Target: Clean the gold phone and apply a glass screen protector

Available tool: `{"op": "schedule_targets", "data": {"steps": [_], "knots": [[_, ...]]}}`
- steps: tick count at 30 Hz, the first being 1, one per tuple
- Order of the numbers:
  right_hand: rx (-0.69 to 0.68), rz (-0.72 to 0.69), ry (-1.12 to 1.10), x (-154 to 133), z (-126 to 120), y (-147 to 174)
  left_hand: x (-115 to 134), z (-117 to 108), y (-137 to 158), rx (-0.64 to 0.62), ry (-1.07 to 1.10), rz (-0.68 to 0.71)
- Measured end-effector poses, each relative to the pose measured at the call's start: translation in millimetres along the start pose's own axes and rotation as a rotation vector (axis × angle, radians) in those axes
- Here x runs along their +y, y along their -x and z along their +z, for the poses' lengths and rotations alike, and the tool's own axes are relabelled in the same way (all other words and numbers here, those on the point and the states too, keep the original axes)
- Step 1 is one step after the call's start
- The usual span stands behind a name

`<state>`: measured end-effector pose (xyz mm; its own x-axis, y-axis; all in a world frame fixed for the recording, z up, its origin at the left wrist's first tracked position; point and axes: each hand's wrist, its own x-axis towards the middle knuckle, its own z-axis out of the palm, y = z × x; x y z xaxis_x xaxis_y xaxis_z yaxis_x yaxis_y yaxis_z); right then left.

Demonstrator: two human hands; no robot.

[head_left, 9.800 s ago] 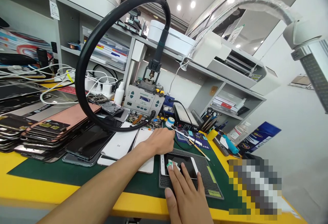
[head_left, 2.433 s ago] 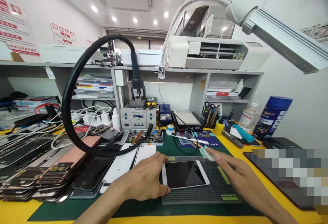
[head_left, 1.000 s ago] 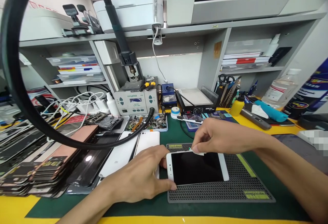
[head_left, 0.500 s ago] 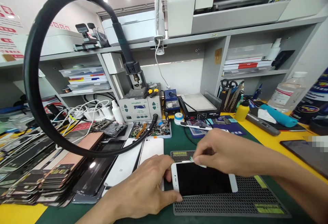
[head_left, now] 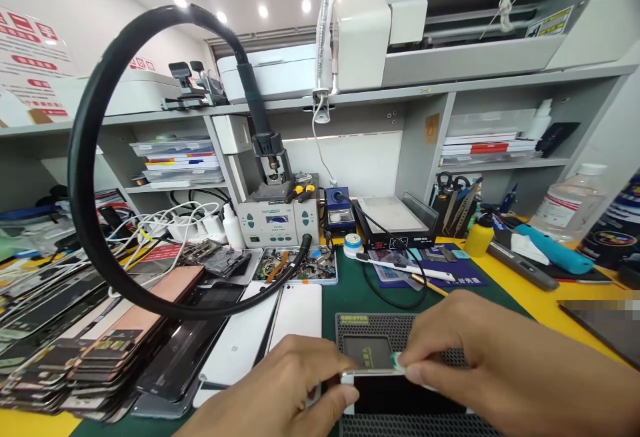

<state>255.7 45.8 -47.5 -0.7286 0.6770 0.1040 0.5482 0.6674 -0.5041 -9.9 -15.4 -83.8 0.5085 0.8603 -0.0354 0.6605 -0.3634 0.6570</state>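
Cluttered repair bench with green mat on yellow top, shelving behind. White phone at bottom centre, flat on black honeycomb pad. Left hand gripping phone's left end, thumb along near edge. Right hand with fingertips pressed together, pinching a small green-white tab, possibly film, at phone's far edge. Hot-air station behind; stacked screens at left.

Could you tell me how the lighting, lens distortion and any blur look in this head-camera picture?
Head view: bright, even ceiling spots; wide-angle bending curves the shelf and black hose; the left hand and right hand at the white phone look slightly soft; a pixelated patch masks the right edge.
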Motion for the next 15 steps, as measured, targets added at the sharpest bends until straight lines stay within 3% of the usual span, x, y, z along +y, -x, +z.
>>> {"op": "schedule_targets", "data": {"steps": [2,8,11,15], "knots": [[-0.016,-0.110,0.035,-14,11,-3,-3,5,0,0.065,0.020,0.033],[0.228,-0.324,0.225,-23,37,-13,-13,17,-9,0.265,0.000,0.185],[0.187,-0.309,0.240,-16,35,-15,-13,18,-13,0.267,0.032,0.158],[0.100,-0.165,0.173,-2,12,-10,-12,15,-13,0.234,0.102,0.107]]}}
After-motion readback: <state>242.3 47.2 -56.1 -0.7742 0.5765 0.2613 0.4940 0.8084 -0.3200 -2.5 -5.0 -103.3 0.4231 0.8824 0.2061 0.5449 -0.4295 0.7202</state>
